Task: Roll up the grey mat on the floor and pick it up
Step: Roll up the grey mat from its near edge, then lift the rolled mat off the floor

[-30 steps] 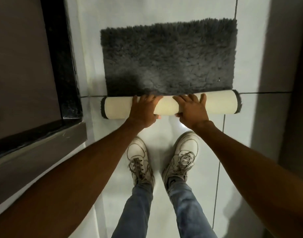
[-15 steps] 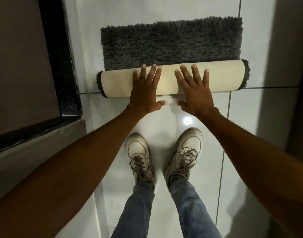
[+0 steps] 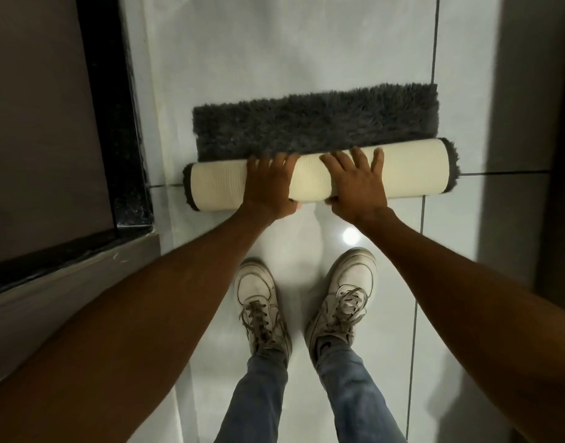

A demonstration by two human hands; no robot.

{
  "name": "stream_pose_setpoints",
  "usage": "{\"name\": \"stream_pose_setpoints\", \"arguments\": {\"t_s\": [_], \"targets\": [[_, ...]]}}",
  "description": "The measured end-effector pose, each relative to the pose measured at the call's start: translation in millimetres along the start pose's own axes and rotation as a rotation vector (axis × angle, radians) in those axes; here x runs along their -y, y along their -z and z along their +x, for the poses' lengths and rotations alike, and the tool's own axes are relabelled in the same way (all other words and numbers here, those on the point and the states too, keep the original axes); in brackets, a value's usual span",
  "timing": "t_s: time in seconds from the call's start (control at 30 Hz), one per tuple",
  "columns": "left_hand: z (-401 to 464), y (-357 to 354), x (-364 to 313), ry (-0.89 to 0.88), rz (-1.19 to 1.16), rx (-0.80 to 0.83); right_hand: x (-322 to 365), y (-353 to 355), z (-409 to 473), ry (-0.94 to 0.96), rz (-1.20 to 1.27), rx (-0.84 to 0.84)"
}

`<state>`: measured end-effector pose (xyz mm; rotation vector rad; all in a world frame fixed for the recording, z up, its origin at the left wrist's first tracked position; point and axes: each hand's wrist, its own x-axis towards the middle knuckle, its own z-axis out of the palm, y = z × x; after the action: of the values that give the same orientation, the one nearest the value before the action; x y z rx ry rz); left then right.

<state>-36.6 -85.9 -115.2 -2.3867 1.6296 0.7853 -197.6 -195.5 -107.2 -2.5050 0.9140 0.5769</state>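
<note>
The grey shaggy mat point(image 3: 316, 123) lies on the white tiled floor, mostly rolled into a cream-backed cylinder point(image 3: 409, 171) with grey pile showing at both ends. A narrow strip of pile still lies flat beyond the roll. My left hand point(image 3: 268, 187) rests palm down over the roll's left half, fingers curled over its top. My right hand point(image 3: 358, 180) presses on the middle, fingers spread, thumb under the near side.
A dark door frame point(image 3: 115, 123) and a raised grey threshold point(image 3: 67, 282) run along the left. A wall point(image 3: 530, 123) stands at the right. My two white sneakers point(image 3: 262, 302) stand on glossy tiles just behind the roll.
The roll has grown thicker and moved away from my feet, leaving a narrower flat strip of pile. Both hands have shifted over the roll, fingers now curled over its top.
</note>
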Motion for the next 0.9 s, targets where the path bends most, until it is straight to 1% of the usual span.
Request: {"name": "stream_pose_setpoints", "arguments": {"t_s": [0.07,0.13,0.17,0.2,0.23,0.27,0.3,0.33,0.4,0.43,0.47,0.5,0.53,0.57,0.67,0.7,0.73,0.8,0.83,0.9], "targets": [[-7.9,1.6,0.3,-0.01,-0.055,0.213,-1.8,4.6,-6.6,0.023,0.015,0.154],[-9.0,4.7,2.4,-0.023,-0.118,0.456,-3.3,14.0,-2.7,0.035,-0.028,0.408],[-7.5,5.1,2.8,-0.05,-0.129,0.515,-4.7,20.0,1.8,0.038,-0.043,0.534],[-6.2,4.5,1.5,-0.097,-0.123,0.519,-6.1,25.1,6.8,0.041,-0.03,0.62],[-6.3,2.1,1.3,-0.14,-0.12,0.493,-6.4,26.4,10.0,0.045,0.011,0.643],[-6.7,0.1,1.0,-0.16,-0.144,0.439,-6.1,28.0,10.1,0.049,0.055,0.592],[-6.2,-1.2,2.1,-0.168,-0.176,0.382,-5.2,30.6,7.9,0.048,0.104,0.484],[-5.7,-4.4,3.8,-0.179,-0.198,0.344,-4.0,29.3,1.9,0.033,0.167,0.335],[-3.0,-10.2,9.4,-0.181,-0.224,0.281,2.9,21.1,-22.6,-0.021,0.258,-0.054],[-1.2,-11.4,12.3,-0.177,-0.24,0.272,10.3,12.3,-39.8,-0.085,0.297,-0.236],[1.6,-10.1,14.6,-0.178,-0.249,0.282,20.4,2.8,-56.2,-0.16,0.346,-0.372],[4.5,-8.3,15.6,-0.186,-0.245,0.301,31.9,-6.3,-71.5,-0.241,0.422,-0.436],[7.6,-5.6,15.8,-0.196,-0.226,0.321,43.9,-15.4,-82.7,-0.344,0.554,-0.436],[11.7,-2.2,14.9,-0.199,-0.204,0.335,54.2,-23.1,-89.7,-0.475,0.768,-0.382],[29.6,9.9,15.6,-0.163,-0.154,0.379,70.9,-33.6,-89.1,-0.961,1.638,-0.139],[36.7,14.9,16.4,-0.153,-0.169,0.396,67.2,-32.4,-81.3,-1.046,1.872,-0.097],[41.9,18.7,18.0,-0.15,-0.202,0.422,60.1,-33.3,-71.7,-1.065,2.045,-0.074],[53.1,22.4,22.6,-0.146,-0.275,0.475,42.2,-31.1,-45.7,-1.0,2.238,-0.077],[56.8,24.0,23.5,-0.123,-0.298,0.496,33.7,-27.1,-33.1,-0.979,2.274,-0.08],[64.5,28.4,24.3,-0.034,-0.335,0.545,22.8,-18.4,-14.5,-1.029,2.304,-0.073]]}}
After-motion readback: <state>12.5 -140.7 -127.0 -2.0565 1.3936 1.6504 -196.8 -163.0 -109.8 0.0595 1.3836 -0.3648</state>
